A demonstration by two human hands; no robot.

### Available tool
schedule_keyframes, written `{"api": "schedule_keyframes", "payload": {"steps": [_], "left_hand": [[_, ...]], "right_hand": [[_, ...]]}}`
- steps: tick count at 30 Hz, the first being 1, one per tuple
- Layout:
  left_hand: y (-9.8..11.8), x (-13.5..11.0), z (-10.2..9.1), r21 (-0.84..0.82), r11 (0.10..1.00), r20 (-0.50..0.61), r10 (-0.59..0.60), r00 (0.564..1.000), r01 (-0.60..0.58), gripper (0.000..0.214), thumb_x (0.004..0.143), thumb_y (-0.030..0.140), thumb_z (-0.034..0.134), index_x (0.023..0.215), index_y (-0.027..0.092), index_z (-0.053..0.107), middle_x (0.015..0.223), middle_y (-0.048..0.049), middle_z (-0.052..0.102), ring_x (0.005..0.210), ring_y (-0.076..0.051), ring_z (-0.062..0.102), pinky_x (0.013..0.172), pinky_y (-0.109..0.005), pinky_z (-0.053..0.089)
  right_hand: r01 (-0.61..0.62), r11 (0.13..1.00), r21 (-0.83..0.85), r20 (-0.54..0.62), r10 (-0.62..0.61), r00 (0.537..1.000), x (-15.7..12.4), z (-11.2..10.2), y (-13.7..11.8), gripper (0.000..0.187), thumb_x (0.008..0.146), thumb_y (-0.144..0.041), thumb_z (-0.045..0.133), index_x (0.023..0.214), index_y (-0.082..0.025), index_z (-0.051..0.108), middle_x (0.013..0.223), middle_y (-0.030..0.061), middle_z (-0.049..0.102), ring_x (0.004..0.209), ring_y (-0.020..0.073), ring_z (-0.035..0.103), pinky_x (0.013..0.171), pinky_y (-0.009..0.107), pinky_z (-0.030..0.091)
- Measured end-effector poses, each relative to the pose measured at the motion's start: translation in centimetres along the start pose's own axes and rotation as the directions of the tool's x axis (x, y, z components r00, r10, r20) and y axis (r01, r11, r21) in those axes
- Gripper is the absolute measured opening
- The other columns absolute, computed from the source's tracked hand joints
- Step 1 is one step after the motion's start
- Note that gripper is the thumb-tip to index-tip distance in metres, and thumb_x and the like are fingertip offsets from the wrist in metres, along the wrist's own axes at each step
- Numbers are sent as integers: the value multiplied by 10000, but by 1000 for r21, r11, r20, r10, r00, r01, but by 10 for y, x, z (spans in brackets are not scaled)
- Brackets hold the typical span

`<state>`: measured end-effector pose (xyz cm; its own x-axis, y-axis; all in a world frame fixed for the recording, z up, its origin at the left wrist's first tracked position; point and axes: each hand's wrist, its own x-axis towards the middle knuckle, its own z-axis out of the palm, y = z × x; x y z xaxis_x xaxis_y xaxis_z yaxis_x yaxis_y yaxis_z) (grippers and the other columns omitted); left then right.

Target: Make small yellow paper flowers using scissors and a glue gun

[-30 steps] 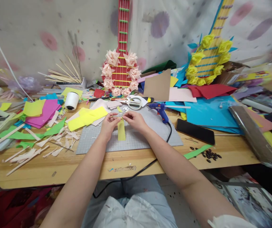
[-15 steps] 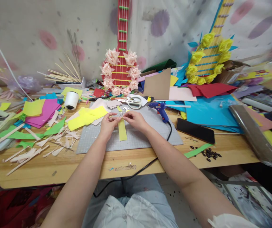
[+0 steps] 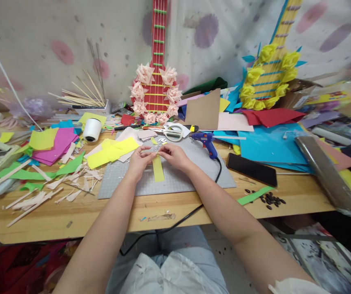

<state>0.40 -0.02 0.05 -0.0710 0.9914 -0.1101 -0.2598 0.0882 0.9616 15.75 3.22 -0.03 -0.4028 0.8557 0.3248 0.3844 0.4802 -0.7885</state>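
Both hands meet over the grey cutting mat at the middle of the wooden table. My left hand and my right hand each pinch the top end of a narrow yellow paper strip, which hangs down toward me over the mat. A thin pale stick or wire lies across the strip's top between the fingertips; I cannot make out exactly what it is. Yellow sheets lie just left of my left hand.
White-handled scissors and a blue glue gun with its black cord lie behind the hands. A black phone and dark seeds sit at right. Paper scraps, a white spool and two paper guitars crowd the back.
The yellow strip's lower end has swung slightly to the right; the hands stay pinched at its top, almost unmoved.
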Motion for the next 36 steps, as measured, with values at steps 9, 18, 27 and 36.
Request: {"api": "schedule_keyframes", "payload": {"steps": [9,18,27,36], "left_hand": [[0,1,3,-33,999,-45,29,999,-31,474,477,239,768,841,181,469,709,5,638,634,-131,606,560,-239,456],[-4,1,2,16,997,5,71,997,-71,500,488,260,766,843,191,421,706,4,646,611,-126,601,570,-252,464],[-9,5,1,12,988,-21,156,987,-156,473,505,236,745,816,204,390,694,30,635,657,-119,607,634,-257,464],[-9,5,2,66,983,4,172,985,-172,496,509,239,733,907,182,443,726,4,644,665,-119,602,634,-252,466]], "right_hand": [[-185,851,491,-35,232,972,5,10,-3,311,601,-307,671,832,-203,490,748,-19,571,702,111,553,705,286,453],[-229,862,452,-40,276,960,4,6,-4,313,594,-250,674,816,-208,458,674,-42,590,619,106,569,643,277,458],[-287,749,597,55,319,946,3,9,-6,346,625,-318,675,834,-208,422,621,-46,594,588,103,583,642,281,484],[-304,779,549,13,355,935,5,11,-3,315,566,-244,690,756,-198,443,590,-57,574,565,96,573,605,261,481]]}}
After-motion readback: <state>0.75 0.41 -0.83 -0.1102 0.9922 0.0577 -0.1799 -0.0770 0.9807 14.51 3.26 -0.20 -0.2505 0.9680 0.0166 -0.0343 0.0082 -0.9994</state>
